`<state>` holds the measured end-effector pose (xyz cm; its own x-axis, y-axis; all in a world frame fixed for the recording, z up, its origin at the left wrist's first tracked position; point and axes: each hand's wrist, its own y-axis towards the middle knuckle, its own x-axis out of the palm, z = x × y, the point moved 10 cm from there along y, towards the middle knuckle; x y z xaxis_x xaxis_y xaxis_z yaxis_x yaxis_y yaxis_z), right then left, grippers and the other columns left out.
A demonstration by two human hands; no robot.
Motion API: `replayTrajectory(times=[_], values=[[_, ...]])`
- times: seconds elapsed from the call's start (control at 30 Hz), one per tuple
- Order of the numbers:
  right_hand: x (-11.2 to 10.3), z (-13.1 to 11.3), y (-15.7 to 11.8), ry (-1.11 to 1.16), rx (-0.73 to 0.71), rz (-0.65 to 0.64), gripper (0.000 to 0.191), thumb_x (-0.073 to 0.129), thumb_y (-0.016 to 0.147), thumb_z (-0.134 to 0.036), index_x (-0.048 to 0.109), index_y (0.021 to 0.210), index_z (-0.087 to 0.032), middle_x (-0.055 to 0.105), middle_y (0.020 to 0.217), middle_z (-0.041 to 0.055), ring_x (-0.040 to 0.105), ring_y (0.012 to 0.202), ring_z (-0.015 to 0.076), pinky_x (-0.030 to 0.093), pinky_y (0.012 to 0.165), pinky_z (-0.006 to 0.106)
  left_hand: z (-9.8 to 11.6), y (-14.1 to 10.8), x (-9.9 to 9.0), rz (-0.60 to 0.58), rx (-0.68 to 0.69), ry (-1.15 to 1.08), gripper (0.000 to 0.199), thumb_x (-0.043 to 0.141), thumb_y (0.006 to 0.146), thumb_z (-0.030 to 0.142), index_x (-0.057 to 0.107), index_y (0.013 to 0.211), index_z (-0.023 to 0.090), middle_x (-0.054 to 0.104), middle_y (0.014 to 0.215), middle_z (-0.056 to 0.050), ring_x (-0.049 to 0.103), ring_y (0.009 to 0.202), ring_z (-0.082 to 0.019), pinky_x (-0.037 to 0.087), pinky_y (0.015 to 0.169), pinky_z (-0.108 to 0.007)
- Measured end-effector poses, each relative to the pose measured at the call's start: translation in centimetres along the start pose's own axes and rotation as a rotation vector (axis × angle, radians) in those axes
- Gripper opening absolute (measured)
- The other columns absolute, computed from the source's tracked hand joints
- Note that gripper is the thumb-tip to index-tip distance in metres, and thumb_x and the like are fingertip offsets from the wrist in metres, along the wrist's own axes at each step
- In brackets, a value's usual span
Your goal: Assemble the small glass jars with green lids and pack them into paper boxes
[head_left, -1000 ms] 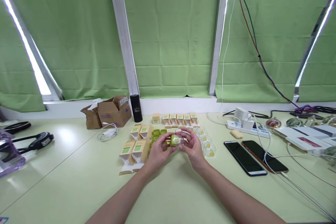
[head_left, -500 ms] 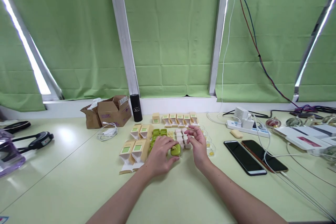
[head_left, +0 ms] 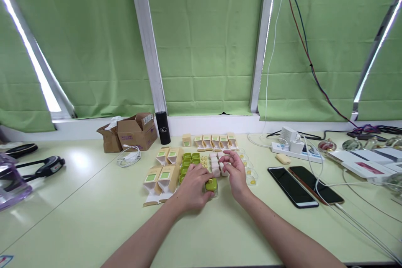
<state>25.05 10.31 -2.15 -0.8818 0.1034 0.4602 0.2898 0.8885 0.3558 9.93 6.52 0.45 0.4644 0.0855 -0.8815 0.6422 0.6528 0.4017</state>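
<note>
Glossy green rounded-square case [head_left: 211,184], apparently plastic with a clear edge showing beneath, is sitting low over the near middle of the pale surface [head_left: 238,230]. The left hand [head_left: 195,185] is curling around its left side, fingers far and thumb near, holding it. The right hand [head_left: 235,172] is hovering half open with bent fingers, nothing visible in its hold; whether it is touching the pinkish-white rounded blocks [head_left: 215,167] cannot be told. The case is probably handling as light, stiff and slightly slippery, so pinching opposite sides is looking safest; its clear part may be brittle. Green open square cups [head_left: 187,162] and tan card boxes [head_left: 165,178] with green panels are crowding the left, small yellow pieces [head_left: 204,162] are lying just beyond, and clear plastic cups [head_left: 250,173] with yellow centres are standing right, behind the right hand, which is hiding some blocks.
</note>
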Motion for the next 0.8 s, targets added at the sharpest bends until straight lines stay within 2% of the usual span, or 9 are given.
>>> replayTrajectory(times=[0.3, 0.43, 0.53, 0.63, 0.8], values=[[0.3, 0.1, -0.2, -0.007, 0.035, -0.021, 0.035, 0.069, 0.074, -0.023, 0.068, 0.109, -0.023, 0.071, 0.083, 0.0002, 0.055, 0.066, 0.0158, 0.045, 0.061, 0.028, 0.6, 0.0, -0.3, -0.009, -0.001, 0.012, 0.042, 0.082, 0.079, 0.031, 0.076, 0.120, 0.026, 0.073, 0.100, -0.007, 0.060, 0.098, -0.031, 0.040, 0.090, -0.045], [0.5, 0.1, -0.1, -0.007, 0.032, -0.040, 0.033, 0.070, 0.074, -0.025, 0.069, 0.108, -0.024, 0.072, 0.083, 0.0002, 0.055, 0.065, 0.0155, 0.045, 0.060, 0.028, 0.4, 0.0, -0.5, 0.011, -0.008, 0.014, 0.043, 0.082, 0.083, 0.037, 0.074, 0.124, 0.025, 0.075, 0.105, -0.008, 0.061, 0.100, -0.032, 0.041, 0.090, -0.046], [0.5, 0.0, -0.1, -0.002, 0.025, -0.045, 0.030, 0.071, 0.076, -0.027, 0.069, 0.106, -0.024, 0.072, 0.083, 0.0009, 0.057, 0.069, 0.0166, 0.046, 0.062, 0.028, -0.5, 0.2, -1.5, 0.108, -0.041, -0.001, 0.041, 0.071, 0.094, 0.043, 0.070, 0.130, 0.023, 0.075, 0.117, -0.011, 0.061, 0.107, -0.034, 0.043, 0.093, -0.048], [0.4, -0.2, -0.2, -0.003, 0.024, -0.041, 0.029, 0.070, 0.077, -0.028, 0.069, 0.106, -0.024, 0.072, 0.083, 0.0014, 0.060, 0.073, 0.0173, 0.047, 0.063, 0.028, -2.4, 0.4, -3.3, 0.247, -0.123, -0.018, 0.035, 0.055, 0.104, 0.040, 0.068, 0.131, 0.021, 0.074, 0.123, -0.012, 0.060, 0.116, -0.035, 0.044, 0.099, -0.051], [0.6, -0.4, -0.3, -0.020, 0.006, -0.043, 0.027, 0.072, 0.081, -0.031, 0.070, 0.107, -0.024, 0.072, 0.083, 0.0015, 0.060, 0.073, 0.0172, 0.047, 0.064, 0.028, -5.1, 1.1, -5.6, 0.374, -0.214, 0.039, 0.032, 0.053, 0.103, 0.026, 0.066, 0.132, 0.021, 0.070, 0.129, -0.013, 0.056, 0.125, -0.035, 0.043, 0.107, -0.055]])
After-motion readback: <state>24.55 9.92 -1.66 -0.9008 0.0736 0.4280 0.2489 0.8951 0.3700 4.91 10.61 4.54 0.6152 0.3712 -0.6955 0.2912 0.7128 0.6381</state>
